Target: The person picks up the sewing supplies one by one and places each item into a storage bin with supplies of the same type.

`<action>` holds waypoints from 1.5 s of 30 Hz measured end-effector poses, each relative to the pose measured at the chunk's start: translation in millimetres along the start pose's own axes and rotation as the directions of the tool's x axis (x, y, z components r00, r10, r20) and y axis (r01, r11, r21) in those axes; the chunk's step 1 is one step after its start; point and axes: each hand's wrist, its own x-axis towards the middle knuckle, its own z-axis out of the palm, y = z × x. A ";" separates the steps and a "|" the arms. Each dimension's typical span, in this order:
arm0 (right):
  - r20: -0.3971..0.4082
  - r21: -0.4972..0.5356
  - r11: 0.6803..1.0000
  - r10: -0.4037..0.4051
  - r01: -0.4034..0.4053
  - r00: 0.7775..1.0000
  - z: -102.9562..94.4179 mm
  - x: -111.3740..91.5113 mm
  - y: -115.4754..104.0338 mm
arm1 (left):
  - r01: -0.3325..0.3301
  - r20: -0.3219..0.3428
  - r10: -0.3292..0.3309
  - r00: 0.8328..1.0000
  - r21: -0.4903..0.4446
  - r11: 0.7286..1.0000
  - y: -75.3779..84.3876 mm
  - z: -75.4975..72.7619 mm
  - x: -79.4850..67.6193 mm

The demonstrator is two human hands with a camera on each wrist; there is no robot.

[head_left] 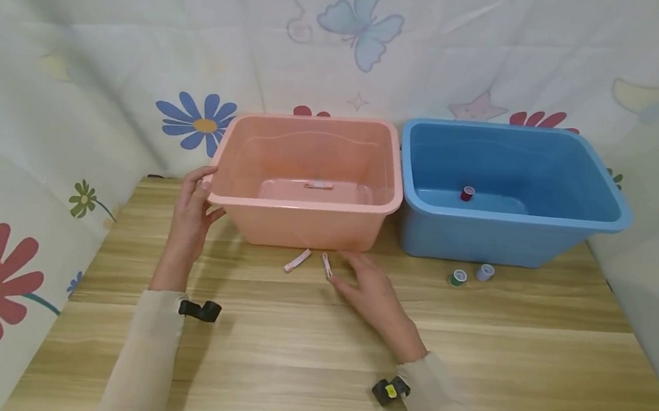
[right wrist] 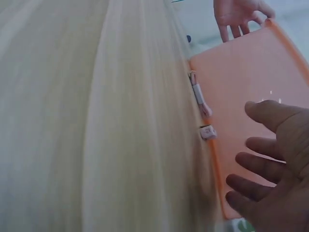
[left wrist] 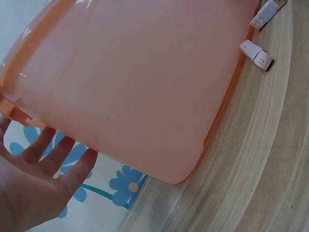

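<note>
My left hand (head_left: 191,209) is at the left end of the pink bin (head_left: 304,224). In the left wrist view its fingers (left wrist: 72,174) are spread and fairly straight by the bin's wall, just below the rim. Below the bin's front wall, on the table, lie two small pale-pink skeins with white paper bands: a left skein (head_left: 297,261) and a right skein (head_left: 326,265). Beside the right one is my right hand (head_left: 371,294), thumb and fingers apart, nothing held between them. One more skein (head_left: 319,185) lies inside the bin.
A blue bin (head_left: 475,236) stands right of the pink one, with a red thread spool (head_left: 468,193) inside. In front of it, a green spool (head_left: 457,278) and a pale lilac spool (head_left: 485,272) stand on the wooden table (head_left: 290,367). A patterned curtain (head_left: 263,27) hangs behind.
</note>
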 end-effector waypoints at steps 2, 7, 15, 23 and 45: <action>0.012 0.009 1.000 0.013 -0.013 1.000 3.5 1.9 -0.2 | -0.006 -0.003 0.006 1.000 0.005 1.000 -0.9 0.6 -0.2; -0.005 0.024 1.000 0.019 -0.018 1.000 12.6 6.2 -1.0 | -0.020 -0.007 0.020 1.000 0.022 1.000 -1.4 1.4 -1.1; -0.154 -0.021 0.999 0.043 -0.047 0.987 36.7 8.3 -2.2 | -0.080 -0.048 0.081 0.996 0.033 0.996 -6.7 9.4 -0.6; -0.187 -0.054 0.998 0.021 -0.032 0.982 41.1 13.1 -1.8 | -0.103 -0.056 0.107 0.993 0.070 0.992 -9.0 8.8 0.0; -0.080 0.025 0.997 0.075 -0.073 0.994 22.7 10.2 0.1 | -0.114 -0.058 0.119 0.991 0.084 0.990 -10.5 8.0 -2.0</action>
